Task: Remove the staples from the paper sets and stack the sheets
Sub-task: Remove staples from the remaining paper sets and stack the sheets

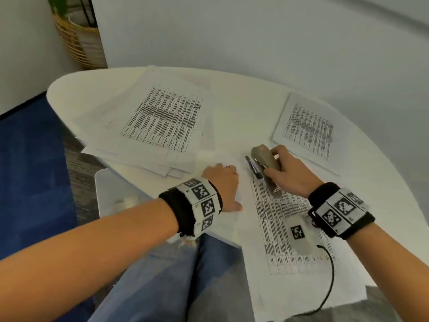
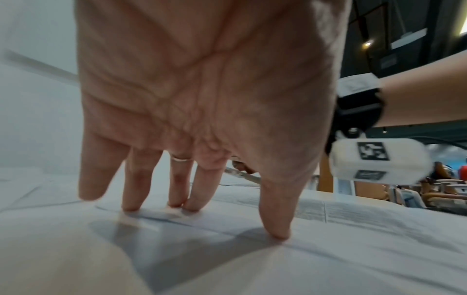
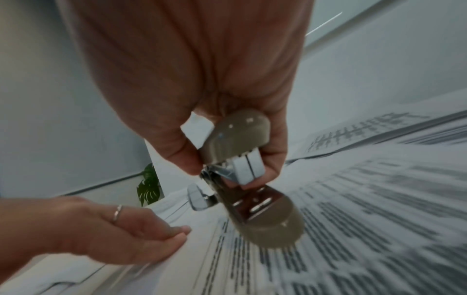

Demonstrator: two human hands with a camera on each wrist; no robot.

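Note:
A printed paper set (image 1: pixel 285 259) lies on the white round table (image 1: pixel 69 89), right in front of me. My left hand (image 1: pixel 224 180) presses flat on its upper left part, fingertips (image 2: pixel 131 205) straight on the sheet (image 2: pixel 353 229). My right hand (image 1: pixel 285 168) grips a beige stapler-type tool (image 1: pixel 264 159) near the set's top corner. The tool (image 3: pixel 237 135) is tilted, its metal front end close above the paper (image 3: pixel 353 229), beside the left hand (image 3: pixel 141 235). A loose spread pile of printed sheets (image 1: pixel 162 122) lies at the left. A neater stack (image 1: pixel 308 131) lies at the right.
A blank sheet (image 1: pixel 236 126) lies between the two piles. A wicker basket with a plant (image 1: pixel 76 47) stands on the floor by the far wall. A white object (image 1: pixel 113 194) sits below the table's near left edge. A black cable (image 1: pixel 329 275) trails from my right wrist.

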